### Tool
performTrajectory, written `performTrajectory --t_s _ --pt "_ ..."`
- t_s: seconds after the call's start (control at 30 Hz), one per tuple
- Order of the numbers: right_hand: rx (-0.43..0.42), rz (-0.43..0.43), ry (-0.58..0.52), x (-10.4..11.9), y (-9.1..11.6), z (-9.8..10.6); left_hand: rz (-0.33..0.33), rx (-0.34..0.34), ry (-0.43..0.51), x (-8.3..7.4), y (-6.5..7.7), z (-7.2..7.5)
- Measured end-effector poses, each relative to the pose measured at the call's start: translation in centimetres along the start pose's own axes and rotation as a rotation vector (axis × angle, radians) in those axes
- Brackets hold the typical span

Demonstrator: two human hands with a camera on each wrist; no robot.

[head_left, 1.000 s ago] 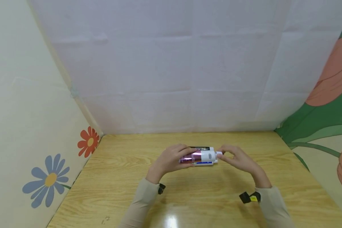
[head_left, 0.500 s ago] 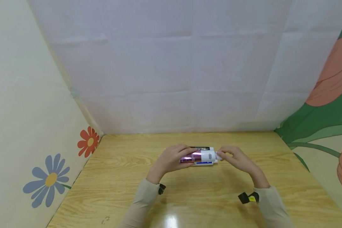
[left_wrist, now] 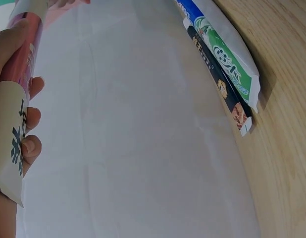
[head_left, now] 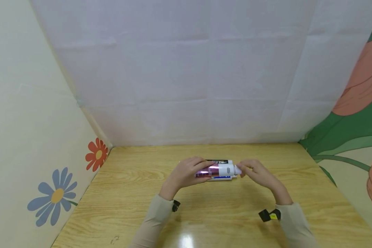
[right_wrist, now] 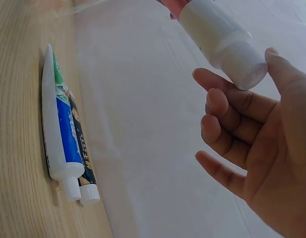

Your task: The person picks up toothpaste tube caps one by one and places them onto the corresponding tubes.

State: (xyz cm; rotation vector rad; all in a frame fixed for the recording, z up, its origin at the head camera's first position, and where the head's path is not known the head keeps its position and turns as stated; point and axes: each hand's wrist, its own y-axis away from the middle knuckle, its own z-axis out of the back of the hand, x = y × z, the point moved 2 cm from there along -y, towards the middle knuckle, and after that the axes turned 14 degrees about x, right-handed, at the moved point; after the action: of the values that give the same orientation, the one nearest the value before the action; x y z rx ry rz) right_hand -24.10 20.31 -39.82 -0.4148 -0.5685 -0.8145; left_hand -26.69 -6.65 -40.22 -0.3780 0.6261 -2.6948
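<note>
A toothpaste tube (head_left: 213, 170), shiny pink and white, lies sideways in my left hand (head_left: 187, 173), raised above the table. The left wrist view has my thumb on the tube's pink part (left_wrist: 18, 62) and fingertips curled round its far side. My right hand (head_left: 258, 173) pinches the tube's white cap (right_wrist: 248, 72) between thumb and index finger; the other fingers are loosely bent below. The cap sits at the tube's end in the right wrist view. Two more toothpaste tubes, one blue, green and white (right_wrist: 64, 131) and one black (right_wrist: 82, 141), lie on the table.
The wooden table (head_left: 136, 172) carries the two lying tubes side by side, partly hidden behind my left hand in the head view. A white cloth (head_left: 179, 86) hangs at the table's back edge. Flower-patterned walls (head_left: 57, 195) border both sides.
My right thumb and index finger have shifted round the cap, moving across it and then back up toward its upper edge. My left hand and its tube stay nearly still.
</note>
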Motion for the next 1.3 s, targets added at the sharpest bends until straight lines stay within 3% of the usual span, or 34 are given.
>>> performTrajectory --t_s 0.43,0.73,1.3 --pt "0.008 -0.043 -0.012 0.0 0.36 0.02 -0.006 0.005 -0.002 0.02 0.01 0.14" --pt "-0.038 0.018 -0.03 0.13 0.65 0.57 0.005 0.003 -0.001 0.22 0.22 0.06" --pt "-0.029 0.079 -0.011 -0.07 0.65 0.83 0.01 -0.005 -0.007 0.49 0.36 -0.04"
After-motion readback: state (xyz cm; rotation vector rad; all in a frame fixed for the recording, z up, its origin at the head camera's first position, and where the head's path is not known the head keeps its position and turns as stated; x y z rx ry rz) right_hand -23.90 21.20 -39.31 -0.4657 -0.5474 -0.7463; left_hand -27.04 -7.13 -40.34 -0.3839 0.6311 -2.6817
